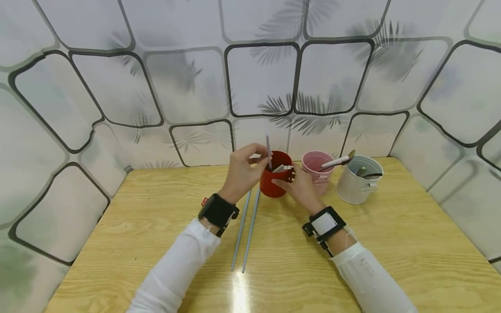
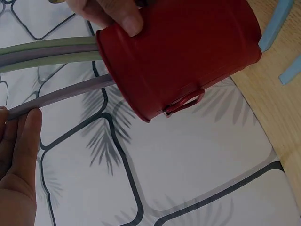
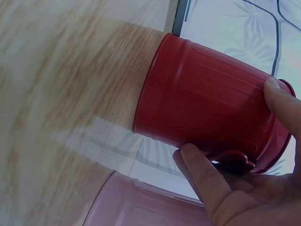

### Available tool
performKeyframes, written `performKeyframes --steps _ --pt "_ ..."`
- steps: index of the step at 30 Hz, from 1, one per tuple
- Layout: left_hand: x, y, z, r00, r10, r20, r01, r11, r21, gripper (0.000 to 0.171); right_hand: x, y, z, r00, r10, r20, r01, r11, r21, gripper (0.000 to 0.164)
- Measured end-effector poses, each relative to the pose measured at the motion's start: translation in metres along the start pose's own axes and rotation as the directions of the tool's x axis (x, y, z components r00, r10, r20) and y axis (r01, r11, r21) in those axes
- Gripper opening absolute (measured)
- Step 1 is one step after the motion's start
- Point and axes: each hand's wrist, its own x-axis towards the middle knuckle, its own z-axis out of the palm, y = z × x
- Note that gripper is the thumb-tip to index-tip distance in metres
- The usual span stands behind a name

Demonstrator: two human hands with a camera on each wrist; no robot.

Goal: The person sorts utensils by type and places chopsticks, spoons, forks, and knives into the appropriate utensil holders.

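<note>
A red bucket (image 1: 271, 186) with small side handles stands on the table, several chopsticks (image 1: 282, 168) leaning in it. My left hand (image 1: 243, 174) pinches a purple-grey chopstick (image 2: 66, 95) between thumb and fingers; its lower end goes behind the bucket's rim. With thumb and fingers on opposite sides, my right hand (image 1: 304, 186) grips the bucket near its handle (image 3: 233, 160). In the left wrist view, the other chopsticks (image 2: 51, 52) in the bucket look green and purple. Two light blue chopsticks (image 1: 251, 232) lie side by side on the table, nearer me than the bucket.
Right of the red bucket stands a pink bucket (image 1: 323, 184), a white-handled spoon (image 1: 334, 162) across its rim. Beside it, a white bucket (image 1: 349, 187) holds a few spoons or similar utensils. A patterned cloth wall (image 1: 203, 87) rises behind the wooden table (image 1: 156, 208).
</note>
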Motion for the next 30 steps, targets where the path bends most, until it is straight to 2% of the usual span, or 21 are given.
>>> performKeyframes --steps 5,16,21,30 --pt "-0.006 -0.008 0.002 0.998 -0.035 0.055 0.033 0.999 0.034 0.009 0.001 -0.001 0.001 1.000 -0.004 0.002 0.004 1.000 0.005 0.070" --pt "-0.014 -0.022 0.005 0.980 -0.050 0.190 0.022 0.989 0.146 0.011 0.000 -0.003 -0.001 1.000 -0.005 -0.002 0.005 1.000 -0.015 0.067" --pt "-0.015 -0.022 0.006 0.970 -0.078 0.230 0.035 0.983 0.183 0.011 0.000 -0.004 -0.001 1.000 -0.003 -0.006 0.003 1.000 -0.017 0.067" --pt "-0.016 -0.024 0.006 0.956 -0.113 0.271 0.062 0.980 0.189 0.010 0.000 -0.003 0.000 1.000 -0.014 -0.009 0.014 1.000 -0.005 0.066"
